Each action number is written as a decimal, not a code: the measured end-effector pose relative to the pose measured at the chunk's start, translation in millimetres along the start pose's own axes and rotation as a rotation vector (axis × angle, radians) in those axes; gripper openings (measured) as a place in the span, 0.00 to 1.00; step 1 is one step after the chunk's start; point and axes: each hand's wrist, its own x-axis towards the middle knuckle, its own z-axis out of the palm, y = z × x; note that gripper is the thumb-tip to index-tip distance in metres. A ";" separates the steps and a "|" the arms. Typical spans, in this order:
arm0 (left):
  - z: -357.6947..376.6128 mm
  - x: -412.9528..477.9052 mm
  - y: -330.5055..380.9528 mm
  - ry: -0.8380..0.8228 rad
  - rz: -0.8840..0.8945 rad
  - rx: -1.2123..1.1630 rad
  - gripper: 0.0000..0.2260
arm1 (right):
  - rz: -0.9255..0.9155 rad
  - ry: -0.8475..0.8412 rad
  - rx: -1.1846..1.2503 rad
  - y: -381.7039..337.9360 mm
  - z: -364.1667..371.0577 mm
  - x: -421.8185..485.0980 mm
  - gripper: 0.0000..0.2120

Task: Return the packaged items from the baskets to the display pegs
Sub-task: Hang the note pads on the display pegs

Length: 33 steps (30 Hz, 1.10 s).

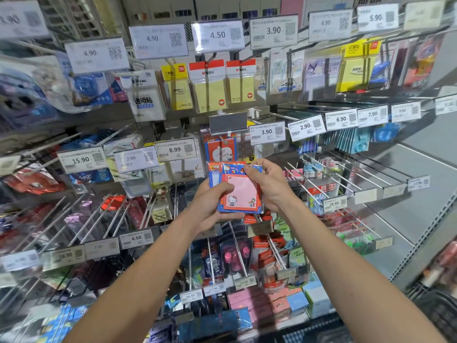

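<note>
A small stack of packaged cartoon-cat sticky-note pads (pixel 241 191), pink sheets in blue and red borders, is held up in front of the display wall. My left hand (pixel 210 206) cups the stack from below and the left, thumb across its front. My right hand (pixel 268 186) pinches the top right corner of the front packet. Just above the stack a similar red-and-blue packet (pixel 220 148) hangs on a peg under a blank grey label holder (pixel 228 122). No basket is clearly in view.
Rows of metal pegs with price tags jut out from the wall, such as the 8.99 tag (pixel 175 150) at left and the 3.90 tag (pixel 267 131) at right. Yellow sticky-note packs (pixel 210 95) hang above. Several bare pegs (pixel 346 174) stick out to the right.
</note>
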 end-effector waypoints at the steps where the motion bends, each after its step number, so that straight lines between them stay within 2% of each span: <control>1: -0.3 0.7 -0.1 0.001 0.002 0.004 0.11 | -0.004 0.005 -0.003 -0.7 -0.6 0.3 0.09; 12: -4.5 5.3 0.1 0.009 0.118 0.008 0.11 | -0.068 0.031 0.037 -9.6 -0.3 -0.7 0.11; 16: -9.2 4.0 3.1 0.017 0.157 -0.014 0.14 | -0.042 0.000 0.053 -6.5 0.7 0.3 0.06; 19: -12.8 1.0 5.2 0.019 0.165 -0.027 0.13 | -0.006 -0.030 0.023 -2.9 4.2 -0.9 0.09; 27: -10.0 -6.1 7.4 0.063 0.149 0.010 0.08 | -0.125 0.036 -0.068 -1.2 13.0 0.1 0.07; 33: -9.6 -8.0 11.2 0.111 0.187 0.042 0.10 | -0.181 0.044 -0.098 -5.7 18.3 -1.1 0.08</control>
